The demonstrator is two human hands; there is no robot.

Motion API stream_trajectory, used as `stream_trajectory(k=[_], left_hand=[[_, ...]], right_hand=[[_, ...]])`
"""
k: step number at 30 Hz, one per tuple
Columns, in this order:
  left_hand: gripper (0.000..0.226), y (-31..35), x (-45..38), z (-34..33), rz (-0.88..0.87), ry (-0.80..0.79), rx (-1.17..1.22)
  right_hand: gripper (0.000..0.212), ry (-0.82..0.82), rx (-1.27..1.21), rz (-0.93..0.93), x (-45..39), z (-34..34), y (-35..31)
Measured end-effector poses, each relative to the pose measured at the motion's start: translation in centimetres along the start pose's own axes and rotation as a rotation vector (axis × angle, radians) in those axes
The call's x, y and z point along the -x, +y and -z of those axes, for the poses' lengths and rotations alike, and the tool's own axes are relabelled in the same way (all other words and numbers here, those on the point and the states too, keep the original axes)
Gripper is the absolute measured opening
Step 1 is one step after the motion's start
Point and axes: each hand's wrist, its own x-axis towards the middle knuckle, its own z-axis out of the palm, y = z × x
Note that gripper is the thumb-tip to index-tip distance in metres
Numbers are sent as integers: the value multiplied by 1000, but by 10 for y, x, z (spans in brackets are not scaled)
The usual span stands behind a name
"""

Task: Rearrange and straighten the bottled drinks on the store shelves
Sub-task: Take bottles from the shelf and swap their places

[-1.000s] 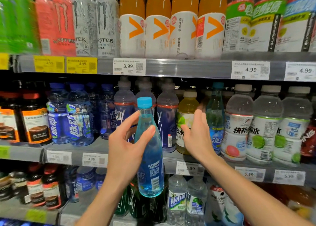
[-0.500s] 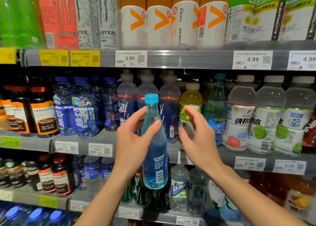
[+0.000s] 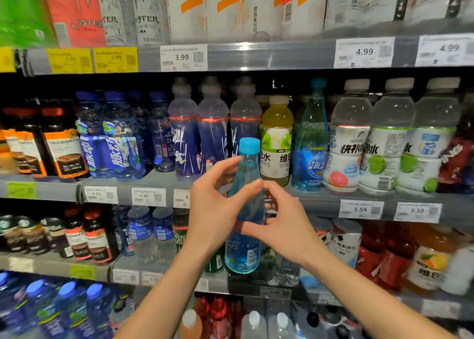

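The left hand point(image 3: 213, 210) grips the blue bottle point(image 3: 245, 225) upright in front of the shelves, cap up. The right hand point(image 3: 284, 225) closes around its right side, fingers touching. Its twin bottle point(image 3: 311, 143) stands on the middle shelf point(image 3: 320, 200), up and right, nearer the right hand.

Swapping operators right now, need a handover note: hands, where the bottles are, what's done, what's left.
Left hand: gripping the light blue bottle at mid-body, held upright in front of the shelves.
Right hand: fingers on the other side of that bottle, touching or nearly so; firm grip cannot be told.
A matching light blue bottle stands on the middle shelf, between the yellow-green bottle and the white-labelled bottles.
Done: bottle is off the shelf and in hand.
Left: probably set it by its match, label facing out, then straighten the row.
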Motion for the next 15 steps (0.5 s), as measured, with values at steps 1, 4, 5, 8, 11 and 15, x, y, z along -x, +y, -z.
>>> stream_trajectory(k=[1, 4, 5, 8, 11, 15], left_hand=[[40, -2, 5, -1, 4, -20, 4], [34, -11, 18, -6, 36, -81, 21], [35, -15, 24, -8, 47, -95, 26], [36, -34, 42, -14, 69, -101, 33], [24, -61, 61, -24, 79, -81, -1], [18, -94, 85, -39, 112, -82, -40]], right_hand=[[61, 18, 1, -2, 5, -1, 4], [62, 70, -27, -17, 20, -1, 21], [62, 82, -41, -29, 26, -1, 27], [60, 107, -61, -44, 42, 1, 45], [64, 116, -80, -62, 55, 5, 64], [66, 121, -71, -65, 71, 8, 88]])
